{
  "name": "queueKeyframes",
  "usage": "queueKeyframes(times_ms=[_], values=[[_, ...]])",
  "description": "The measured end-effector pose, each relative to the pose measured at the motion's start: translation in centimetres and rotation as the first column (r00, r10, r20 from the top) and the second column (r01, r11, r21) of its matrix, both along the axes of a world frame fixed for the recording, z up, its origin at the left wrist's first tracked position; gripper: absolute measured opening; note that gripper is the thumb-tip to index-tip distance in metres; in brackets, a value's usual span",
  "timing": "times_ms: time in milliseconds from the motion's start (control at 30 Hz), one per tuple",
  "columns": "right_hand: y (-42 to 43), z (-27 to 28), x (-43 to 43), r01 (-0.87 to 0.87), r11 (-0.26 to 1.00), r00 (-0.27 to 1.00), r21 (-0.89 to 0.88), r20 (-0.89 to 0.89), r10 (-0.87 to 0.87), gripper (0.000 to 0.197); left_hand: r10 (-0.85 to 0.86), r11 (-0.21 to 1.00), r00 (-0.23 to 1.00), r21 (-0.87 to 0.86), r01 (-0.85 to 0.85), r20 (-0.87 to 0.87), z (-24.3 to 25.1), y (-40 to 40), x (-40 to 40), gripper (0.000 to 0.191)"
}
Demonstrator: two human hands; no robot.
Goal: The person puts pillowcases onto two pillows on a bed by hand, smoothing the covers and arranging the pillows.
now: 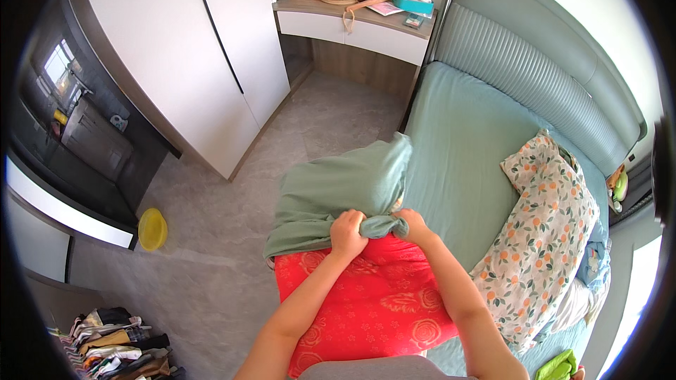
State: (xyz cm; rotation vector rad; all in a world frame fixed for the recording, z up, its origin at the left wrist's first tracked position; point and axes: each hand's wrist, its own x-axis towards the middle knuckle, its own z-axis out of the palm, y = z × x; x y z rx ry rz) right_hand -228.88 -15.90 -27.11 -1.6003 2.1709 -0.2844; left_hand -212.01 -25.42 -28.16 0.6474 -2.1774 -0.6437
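A green fabric cover point(332, 182) is gripped by both hands, its cloth bunched between them. My left hand point(349, 233) is closed on its gathered edge, and my right hand point(413, 226) holds the bunch a little to the right. The cover's far end is lifted and blurred near the bed's edge. Below the hands, a red pillow or cushion with a rose pattern point(369, 301) sticks out of the cover, close against my body. How far it reaches inside the cover is hidden.
To the right is a bed with a green sheet point(454, 132), bearing an orange-print pillow or bedding point(549, 221). A vanity desk point(364, 13) and white wardrobe point(185, 63) stand beyond. A yellow basin point(152, 229) and hanging clothes point(116, 348) are at left.
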Motion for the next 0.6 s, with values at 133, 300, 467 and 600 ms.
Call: queueKeyframes(times_ms=[133,300,467,600], values=[[3.0,2.6,-0.1,-0.113,0.988,0.943,-0.107,0.301,0.141,0.027,0.089,0.995,0.995,0.041,-0.090,0.038,-1.6,-1.3,0.4,0.021],[3.6,1.8,2.8,0.184,0.902,0.961,-0.389,0.265,-0.082,0.035,-0.048,0.972,0.982,0.235,0.003,0.184,-1.3,0.2,-0.4,0.025],[5.7,-3.6,1.9,0.595,0.656,0.795,-0.465,0.220,-0.566,0.029,-0.252,0.952,0.959,0.212,0.221,0.132,0.4,2.3,-0.7,0.025],[7.7,-2.4,-1.3,0.623,0.457,0.773,-0.634,0.413,-0.480,0.022,-0.161,0.984,0.940,-0.023,0.176,0.302,0.0,-2.1,0.4,0.026]])
